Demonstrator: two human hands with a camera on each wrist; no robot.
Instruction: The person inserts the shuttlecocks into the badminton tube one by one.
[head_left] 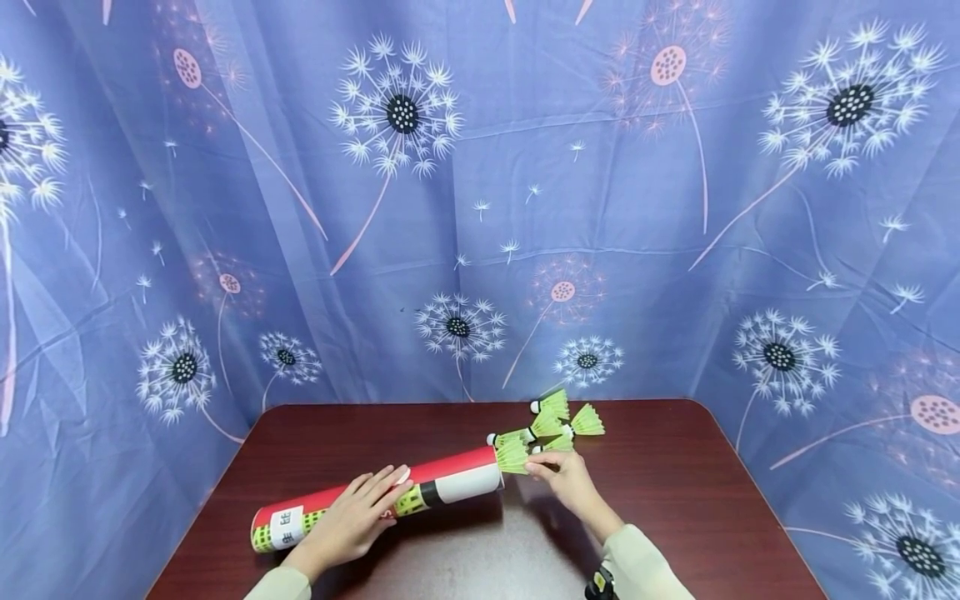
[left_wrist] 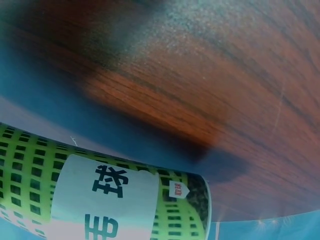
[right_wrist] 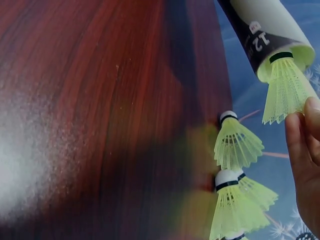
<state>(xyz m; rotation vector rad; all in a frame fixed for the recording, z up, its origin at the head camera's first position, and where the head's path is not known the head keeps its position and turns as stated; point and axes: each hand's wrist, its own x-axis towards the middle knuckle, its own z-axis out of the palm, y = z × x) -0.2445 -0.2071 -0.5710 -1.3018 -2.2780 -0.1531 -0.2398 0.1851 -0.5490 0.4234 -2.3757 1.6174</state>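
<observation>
Hands: left hand [head_left: 352, 517], lower left, fingers over and gripping the tube [head_left: 468, 483]; right hand [head_left: 568, 482], lower right of centre, pinching one shuttlecock [head_left: 512, 456] by its skirt rim. 
Shuttlecock: at tube's right end, cork end inside mouth. 
Loose shuttlecocks [head_left: 587, 421]: several, right of centre, on the surface [head_left: 660, 483]. 
Step, as judged: feeding the shuttlecock, probably inward. 
Next move calls for: steady tube, straight push.

At six o'clock in my head view, the tabletop [head_left: 675, 500] looks like grained wood, smooth and glossy. I read the shuttlecock tube [head_left: 468, 484] as card with a low sheen; at two o'clock from it, the shuttlecocks [head_left: 547, 424] look like matt, ribbed plastic. The curtain [head_left: 510, 200] at twelve is creased cloth.
</observation>
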